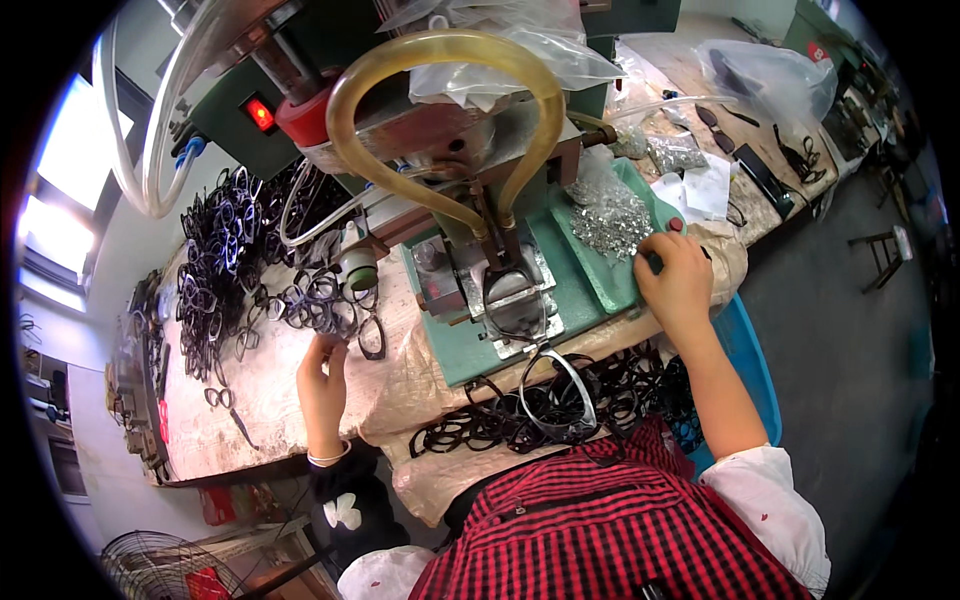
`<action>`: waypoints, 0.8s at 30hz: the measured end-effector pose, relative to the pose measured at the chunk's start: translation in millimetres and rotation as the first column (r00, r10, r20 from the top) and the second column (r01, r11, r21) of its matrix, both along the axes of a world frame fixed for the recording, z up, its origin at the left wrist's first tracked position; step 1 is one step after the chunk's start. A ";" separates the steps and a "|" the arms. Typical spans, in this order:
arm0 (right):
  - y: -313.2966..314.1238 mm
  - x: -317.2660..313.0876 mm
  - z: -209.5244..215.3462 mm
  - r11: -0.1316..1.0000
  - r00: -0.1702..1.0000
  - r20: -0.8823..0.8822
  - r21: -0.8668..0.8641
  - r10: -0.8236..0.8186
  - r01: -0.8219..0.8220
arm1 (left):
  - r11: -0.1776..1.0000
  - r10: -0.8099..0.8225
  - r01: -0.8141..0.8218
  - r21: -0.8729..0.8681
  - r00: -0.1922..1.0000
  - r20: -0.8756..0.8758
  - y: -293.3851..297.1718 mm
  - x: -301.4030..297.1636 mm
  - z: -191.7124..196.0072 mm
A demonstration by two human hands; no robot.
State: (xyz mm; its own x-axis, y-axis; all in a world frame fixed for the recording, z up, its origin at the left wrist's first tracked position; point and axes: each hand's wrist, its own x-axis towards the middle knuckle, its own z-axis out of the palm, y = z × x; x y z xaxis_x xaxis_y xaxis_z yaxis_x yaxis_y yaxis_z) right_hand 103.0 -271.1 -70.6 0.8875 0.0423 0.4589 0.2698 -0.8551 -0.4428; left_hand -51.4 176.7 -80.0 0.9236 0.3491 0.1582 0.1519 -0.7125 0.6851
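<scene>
Left hand (322, 385): at the left of centre, its bent fingers reach down to the desk (285, 405) beside a black plastic eyeglass frame (372, 338); the fingertips are drawn in close together, and I cannot tell whether they grip anything.
Right hand (678, 282): at the right of centre, curled over the edge of the shallow green tray (612, 287), with thumb and forefinger nearly together; a dark spot shows between them, but whether it is a held piece cannot be told.
Frame at the press: the pale grey and dark eyeglass frame (545, 352) appears to have one rim in the metal fixture (550, 312) at centre, with its other rim hanging toward the lower edge, presumably so the fixture steadies it.
Silver pieces: loose small metal parts (610, 228) lie in the tray, probably kept there within the right hand's reach and from scattering.
Near heap: tangled black frames (490, 420) lie in front of the red-and-black checked apron (570, 510), seemingly for short reaches.
Far heap: more dark frames (215, 250) crowd the upper left, perhaps to leave room around the press.
Yellow tube (445, 45): it arches above the fixture, likely clear of the hands.
</scene>
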 end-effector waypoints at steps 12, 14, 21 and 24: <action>85.6 -17.7 62.6 0.499 0.879 0.101 0.791 0.466 -0.355 | 0.798 0.337 0.011 -0.603 0.821 0.461 -58.6 40.4 -14.3; 104.2 -17.6 61.6 0.405 0.875 0.134 0.846 0.466 -0.345 | 0.745 0.400 0.011 -0.667 0.793 0.459 -73.8 44.5 -6.0; 111.2 -23.4 74.5 0.206 0.793 0.064 0.950 0.605 -0.234 | 0.850 -0.149 0.508 -0.140 0.486 0.861 -138.7 46.4 126.9; 115.2 -34.4 85.7 0.180 0.789 0.070 0.958 0.610 -0.224 | 0.915 -0.210 0.402 -0.037 0.551 0.808 -139.2 56.3 137.8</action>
State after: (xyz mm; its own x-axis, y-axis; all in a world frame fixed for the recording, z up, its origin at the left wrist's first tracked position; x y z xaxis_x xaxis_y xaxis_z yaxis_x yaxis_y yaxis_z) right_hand 68.6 -155.9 15.1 0.9532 0.1953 0.2308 0.1513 0.3527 -0.9234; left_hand 4.9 37.5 57.7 0.5332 0.1805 0.8265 -0.7041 -0.4470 0.5518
